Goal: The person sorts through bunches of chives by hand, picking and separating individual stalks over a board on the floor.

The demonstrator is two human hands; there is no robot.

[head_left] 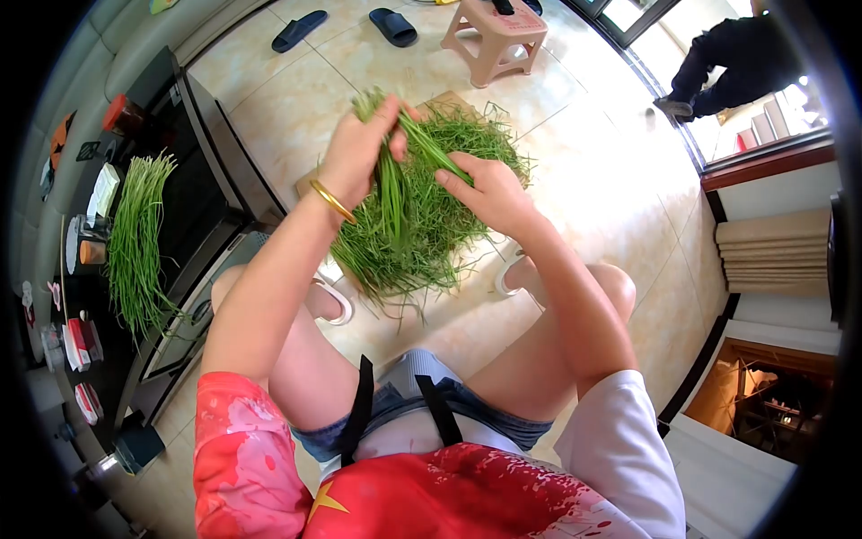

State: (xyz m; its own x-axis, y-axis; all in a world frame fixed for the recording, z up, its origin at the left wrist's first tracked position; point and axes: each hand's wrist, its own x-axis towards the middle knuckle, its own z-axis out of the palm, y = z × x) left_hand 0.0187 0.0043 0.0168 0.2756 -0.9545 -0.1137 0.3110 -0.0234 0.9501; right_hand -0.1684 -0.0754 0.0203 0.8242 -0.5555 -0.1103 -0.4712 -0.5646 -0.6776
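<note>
My left hand [359,144], with a gold bangle at the wrist, is closed around a bunch of chives [391,198]. The pale ends stick up above the fist and some green leaves hang below it. A few stalks slant across to my right hand [489,190], whose thumb and fingers are closed on them. Beneath both hands, a loose, tangled pile of chives [431,242] spreads over a piece of cardboard [447,99] on the tiled floor, between my feet.
A neater bundle of chives [139,238] lies on the black table [202,193] at left, beside a red-lidded jar [121,115] and small packets. Ahead are a pink plastic stool [494,40] and dark slippers [392,27]. A person in dark clothes [732,58] is at the doorway, upper right.
</note>
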